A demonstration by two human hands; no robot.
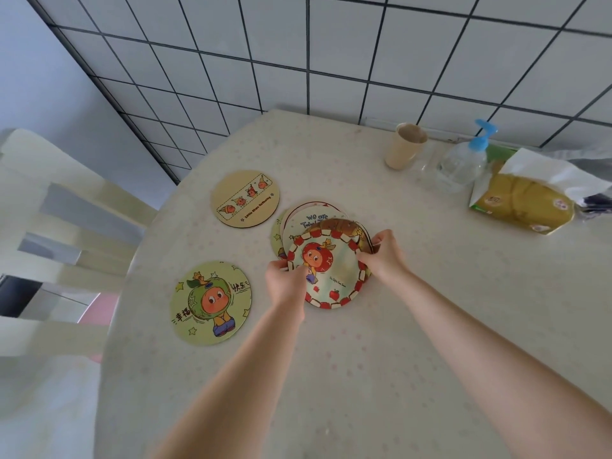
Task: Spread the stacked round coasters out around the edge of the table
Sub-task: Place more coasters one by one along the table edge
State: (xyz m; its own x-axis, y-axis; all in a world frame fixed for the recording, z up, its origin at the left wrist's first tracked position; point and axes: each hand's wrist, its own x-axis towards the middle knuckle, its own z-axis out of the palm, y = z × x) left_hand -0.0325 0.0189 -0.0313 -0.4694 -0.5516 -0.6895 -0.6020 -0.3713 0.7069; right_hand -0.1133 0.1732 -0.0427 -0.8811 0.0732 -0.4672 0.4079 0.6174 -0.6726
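A loose stack of round coasters (pixel 308 223) lies near the middle of the pale table (pixel 397 326). Its top coaster (pixel 334 276), with a red apple border and a red-headed cartoon figure, is tilted up off the stack. My left hand (pixel 286 281) pinches its left rim and my right hand (pixel 382 255) grips its right rim. Two single coasters lie flat near the table's left edge: a green one with an orange character (pixel 211 303) and a tan one with a strip of small figures (pixel 245 199).
A beige cup (pixel 405 145), a clear pump bottle with a blue top (pixel 463 160) and a yellow-green tissue pack (pixel 526 200) stand at the back right by the tiled wall. A cream slatted chair (pixel 66 226) sits off the table's left edge.
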